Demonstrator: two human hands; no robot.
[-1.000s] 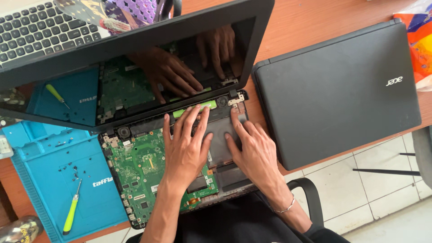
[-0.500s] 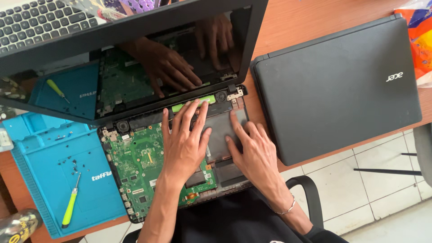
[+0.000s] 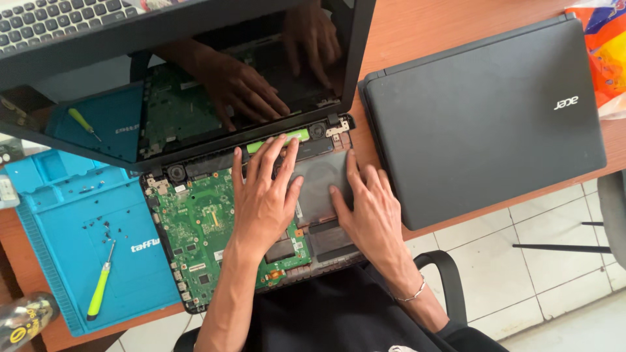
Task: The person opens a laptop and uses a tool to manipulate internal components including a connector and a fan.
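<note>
We've got both hands flat on the opened laptop base (image 3: 195, 261) sitting at the near edge of the tabletop (image 3: 417, 39). Left hand (image 3: 264, 195) has its fingers spread and lies over the middle, where the green board (image 3: 195, 228) meets the grey plate (image 3: 319, 189). Right hand (image 3: 368, 208) rests on that plate too, fingers loose and apart, no grip on anything; a thin bracelet (image 3: 414, 293) sits on that wrist. A small green strip (image 3: 277, 140) runs just past the left fingertips, by the hinge.

Off to the left, touching the base, is a blue mat (image 3: 78, 234) with shallow tray compartments along its far edge. Loose dark screws (image 3: 98, 228) are scattered on its flat part, and a yellow-green screwdriver (image 3: 101, 290) lies near its front.

Farther back the dark screen (image 3: 195, 85) stands up and mirrors both hands. To the right lies a shut black laptop (image 3: 482, 111), and past its far corner sits an orange and yellow packet (image 3: 610, 52), partly cut off.
</note>
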